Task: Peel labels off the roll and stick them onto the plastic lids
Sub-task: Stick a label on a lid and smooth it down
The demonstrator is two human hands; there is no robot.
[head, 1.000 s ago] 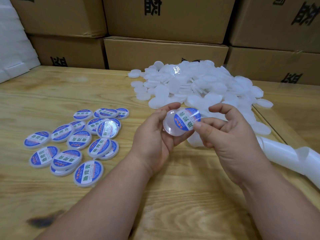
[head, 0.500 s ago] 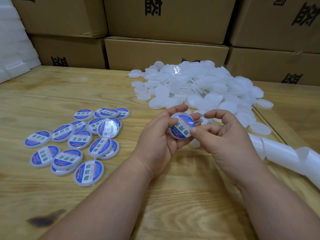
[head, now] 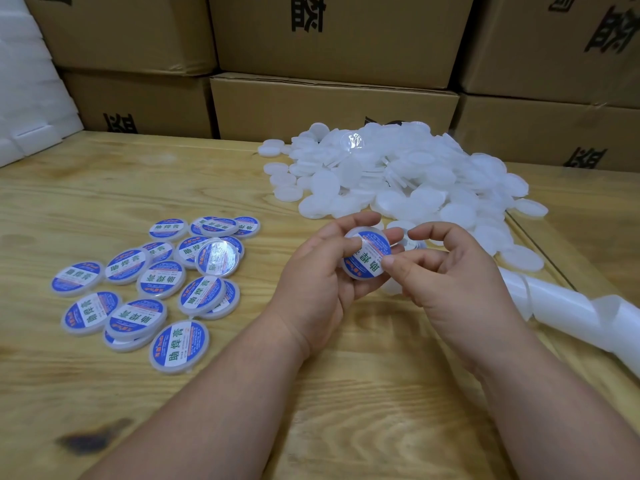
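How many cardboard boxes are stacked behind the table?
6 cardboard boxes: upper row left, middle, right; lower row left, middle, right. More may be hidden behind.

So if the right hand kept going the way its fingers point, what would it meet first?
The right hand points left, and its fingers already touch the round blue-and-white labelled plastic lid that the left hand holds. Beyond that it would likely meet the left hand's fingers.

The pale wooden counter [head: 214, 403] bears a dark stain near its front left. On it lie labelled lids [head: 152, 285] at left, a heap of plain white lids [head: 398, 181] behind, and label backing [head: 568, 313] at right.
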